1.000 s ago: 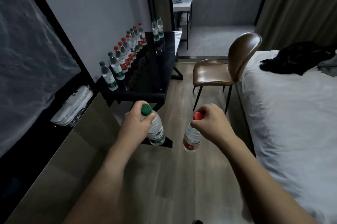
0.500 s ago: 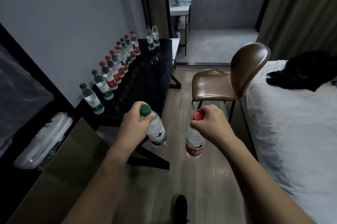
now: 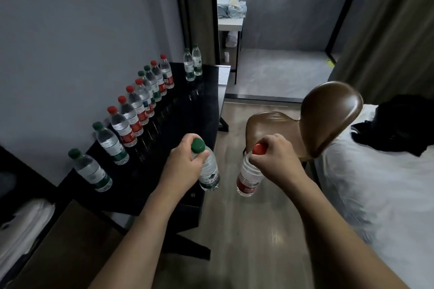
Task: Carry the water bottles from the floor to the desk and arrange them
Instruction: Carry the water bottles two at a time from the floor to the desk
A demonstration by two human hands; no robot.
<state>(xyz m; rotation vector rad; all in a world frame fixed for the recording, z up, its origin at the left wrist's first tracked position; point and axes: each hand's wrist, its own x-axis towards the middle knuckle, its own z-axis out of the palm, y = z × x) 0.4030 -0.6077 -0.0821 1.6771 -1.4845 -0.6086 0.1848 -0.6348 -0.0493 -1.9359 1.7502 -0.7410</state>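
Observation:
My left hand grips a green-capped water bottle by its neck, over the near right corner of the black desk. My right hand holds a red-capped bottle by its neck, hanging above the wooden floor beside the desk. Along the wall side of the desk stands a row of several bottles with red and green caps. Two more green-labelled bottles stand at the desk's far end.
A brown chair stands just right of the desk, close to my right hand. A white bed with dark clothing on it fills the right side. A low wooden cabinet lies at the near left. Wooden floor runs between desk and bed.
I have moved forward toward the desk, so the row of bottles is nearer and lower left. Both hands keep their bottles, the left one now over the desk corner.

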